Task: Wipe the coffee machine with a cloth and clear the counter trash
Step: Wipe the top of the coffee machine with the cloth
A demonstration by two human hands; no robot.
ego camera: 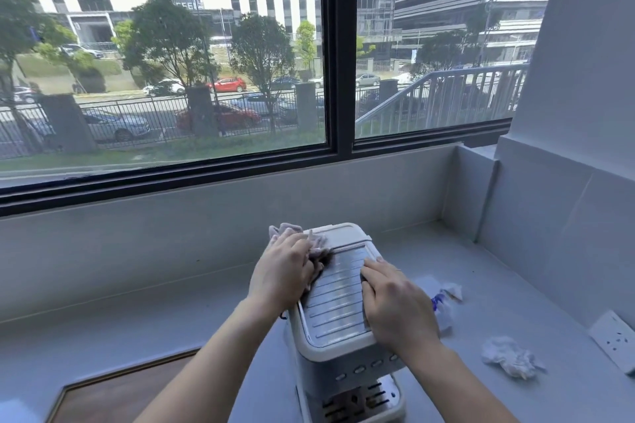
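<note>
Grey counter (171,319) under window (165,61) holds coffee machine (338,305), crumpled tissues (508,355).

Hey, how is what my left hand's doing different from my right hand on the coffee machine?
The left hand presses a crumpled cloth against the upper left edge of the coffee machine; the right hand holds nothing. The left hand sits nearer the back lid, the right hand nearer the front. The left hand's fingers curl over the cloth; the right hand lies flat, seemingly steadying. Both rest on the machine's ribbed top.
</note>
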